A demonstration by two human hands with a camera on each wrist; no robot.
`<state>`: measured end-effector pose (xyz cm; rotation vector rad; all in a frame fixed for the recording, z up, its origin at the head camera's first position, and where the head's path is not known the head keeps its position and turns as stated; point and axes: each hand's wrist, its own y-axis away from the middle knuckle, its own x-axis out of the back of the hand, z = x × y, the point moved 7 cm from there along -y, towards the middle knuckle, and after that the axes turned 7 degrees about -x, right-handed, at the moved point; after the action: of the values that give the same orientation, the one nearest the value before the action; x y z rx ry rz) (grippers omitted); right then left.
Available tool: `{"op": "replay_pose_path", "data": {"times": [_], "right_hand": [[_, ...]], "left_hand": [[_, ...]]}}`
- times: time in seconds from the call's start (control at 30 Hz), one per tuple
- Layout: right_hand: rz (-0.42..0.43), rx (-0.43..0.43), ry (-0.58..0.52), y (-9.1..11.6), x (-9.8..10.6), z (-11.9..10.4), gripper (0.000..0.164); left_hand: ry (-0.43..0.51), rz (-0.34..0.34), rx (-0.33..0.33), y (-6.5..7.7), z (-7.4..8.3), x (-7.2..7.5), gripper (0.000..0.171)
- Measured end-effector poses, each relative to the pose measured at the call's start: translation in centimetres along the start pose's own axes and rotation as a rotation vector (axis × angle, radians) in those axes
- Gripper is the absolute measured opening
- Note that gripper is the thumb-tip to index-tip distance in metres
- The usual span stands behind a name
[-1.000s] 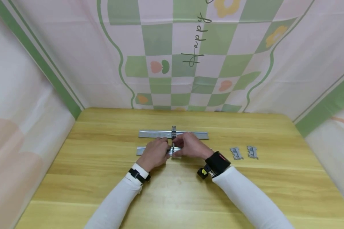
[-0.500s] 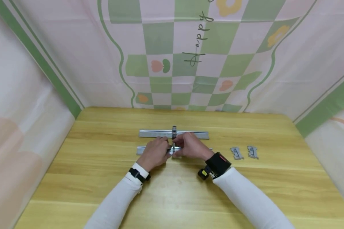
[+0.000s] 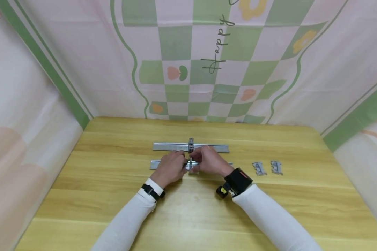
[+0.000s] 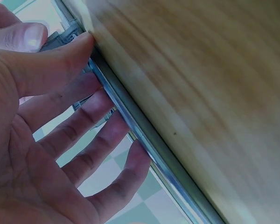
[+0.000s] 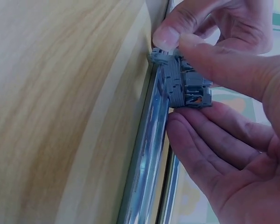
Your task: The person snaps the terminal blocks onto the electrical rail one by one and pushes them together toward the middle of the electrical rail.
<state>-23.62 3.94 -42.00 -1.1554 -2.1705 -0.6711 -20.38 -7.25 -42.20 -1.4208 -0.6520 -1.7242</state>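
Observation:
The near metal DIN rail (image 3: 155, 165) lies across the table, partly hidden by both hands. My left hand (image 3: 169, 166) grips its middle; in the left wrist view the fingers (image 4: 123, 182) meet one edge of the rail and the thumb the other. My right hand (image 3: 211, 160) pinches a grey terminal block (image 5: 189, 84) between thumb and fingers. That block stands across the near rail, touching it, just right of the left hand. Whether its foot is clipped on cannot be seen. The left thumb (image 5: 168, 37) is close against the block's end.
Behind, a second DIN rail (image 3: 168, 146) carries a short stack of grey terminal blocks (image 3: 191, 144) at its middle. Two loose terminal blocks (image 3: 259, 168) (image 3: 276, 167) lie flat to the right on the wooden table (image 3: 194, 216). A patterned cloth (image 3: 204, 83) hangs behind.
Both hands stay at the same place on the near rail. The right fingers shift very slightly about the block; the head view tilts a little.

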Motion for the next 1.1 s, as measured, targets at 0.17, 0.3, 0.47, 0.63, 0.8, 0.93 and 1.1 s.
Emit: {"op": "replay_pose_path", "data": {"times": [0.17, 0.3, 0.47, 0.63, 0.8, 0.93, 1.1], "right_hand": [[0.002, 0.015, 0.013, 0.2, -0.2, -0.2, 0.05], [0.012, 0.041, 0.03, 0.2, -0.2, -0.2, 0.049], [0.011, 0.054, -0.011, 0.8, 0.6, 0.3, 0.062], [0.053, 0.037, 0.122, 3.2, 3.9, 2.3, 0.068], [0.067, -0.021, 0.452, 7.6, 7.8, 6.8, 0.084], [0.023, -0.134, 0.574, 10.4, 9.7, 10.6, 0.098], [0.009, -0.125, 0.622, 11.5, 10.5, 12.4, 0.091]], "left_hand": [[0.003, -0.018, 0.012, 0.0, 0.0, -0.1, 0.012], [0.002, -0.02, 0.015, 0.0, 0.0, -0.1, 0.011], [-0.002, -0.016, 0.017, -0.1, -0.1, 0.1, 0.01], [-0.009, -0.035, 0.023, 0.0, 0.0, -0.1, 0.011], [-0.004, -0.049, 0.038, 0.2, 0.0, -0.4, 0.01], [0.0, -0.036, 0.035, 0.2, 0.0, -0.4, 0.011], [-0.004, -0.029, 0.029, -0.1, -0.2, -0.2, 0.011]]}}
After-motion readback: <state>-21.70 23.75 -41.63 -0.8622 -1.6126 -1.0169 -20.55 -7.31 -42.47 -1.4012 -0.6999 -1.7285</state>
